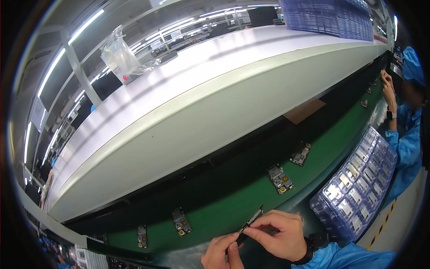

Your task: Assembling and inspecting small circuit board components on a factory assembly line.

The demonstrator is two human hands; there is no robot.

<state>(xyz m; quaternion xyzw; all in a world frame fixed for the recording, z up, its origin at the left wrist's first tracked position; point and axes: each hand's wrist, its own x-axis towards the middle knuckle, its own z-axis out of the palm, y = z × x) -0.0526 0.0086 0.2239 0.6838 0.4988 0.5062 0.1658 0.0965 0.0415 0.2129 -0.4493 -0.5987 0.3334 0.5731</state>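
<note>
A small dark circuit board (254, 216) is held up on edge above the near side of the green belt, tilted with its far end up and to the right. My left hand (222, 252) pinches its lower end between thumb and fingers. Against its middle, my right hand (278, 234) has thumb and forefinger closed on it; whether a smaller part sits between those fingertips is hidden. Beyond my hands a circuit board with a yellow round part (281, 179) lies on the belt, and another circuit board (300, 153) lies just past it.
More circuit boards (181, 221) lie along the green belt (224, 201) to the left. A clear plastic tray stack (354, 184) holding silvery parts stands at right. Beyond it, a co-worker's hand (388, 85) reaches over the belt. A white shelf (215, 56) runs above, carrying stacked trays (327, 18).
</note>
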